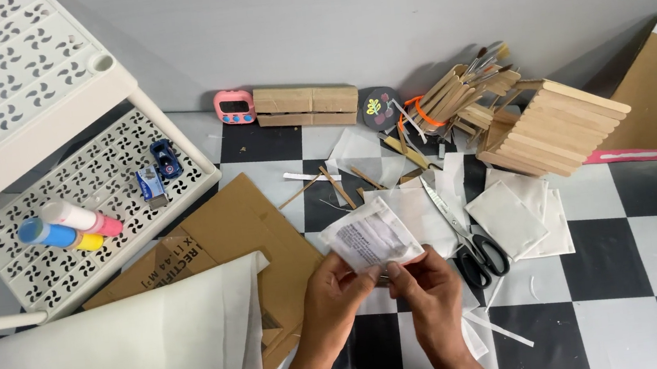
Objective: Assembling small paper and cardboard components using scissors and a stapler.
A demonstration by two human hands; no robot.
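Both of my hands hold a small white paper piece (pixel 370 240) with faint print showing through, just above a black-and-white checkered surface (pixel 601 260). My left hand (pixel 339 290) pinches its lower left edge. My right hand (pixel 425 285) pinches its lower right edge. Black-handled scissors (pixel 466 235) lie right of my right hand on several white paper sheets (pixel 514 217).
A wooden-stick house (pixel 553 127) and a stick bundle with brushes (pixel 450 96) stand at the back. A pink timer (pixel 234 107), wood blocks (pixel 305 105), flat cardboard (pixel 243 227), a large white sheet (pixel 117 357) and a white rack (pixel 53 158) with glue tubes (pixel 69 224) are at left.
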